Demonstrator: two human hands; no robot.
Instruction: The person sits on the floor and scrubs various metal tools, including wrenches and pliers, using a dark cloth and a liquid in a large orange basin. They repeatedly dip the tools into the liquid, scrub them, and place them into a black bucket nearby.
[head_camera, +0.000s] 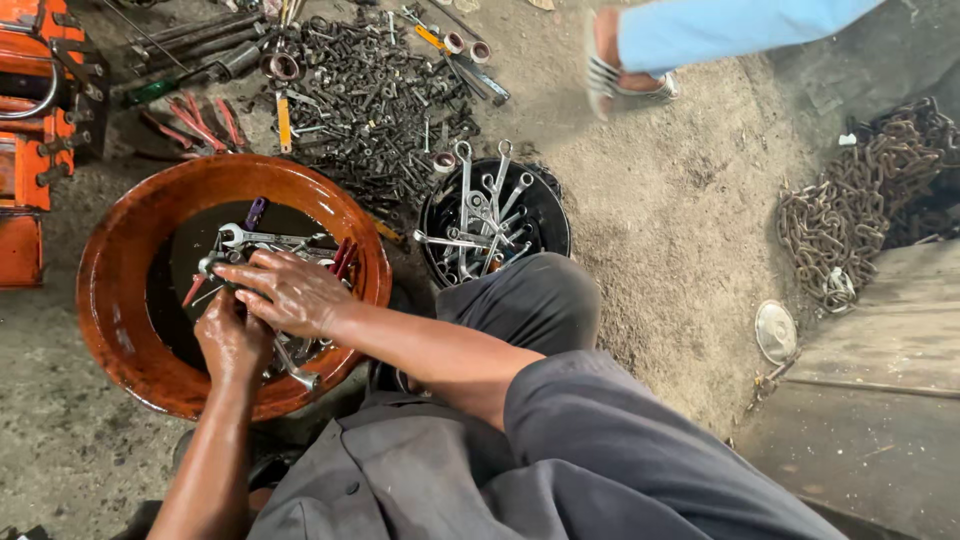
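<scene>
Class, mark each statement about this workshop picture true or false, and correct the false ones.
1. Both hands, the left hand and the right hand, are inside the round rust-brown metal basin. True.
2. The black round tub holds silver spanners. True.
3. The rusty chain heap lies inside the basin. False: it lies on the ground at the right.
4. The basin is dry and empty. False: it holds dark liquid and tools.
5. A pile of dark bolts lies on the ground beyond the basin. True.
</scene>
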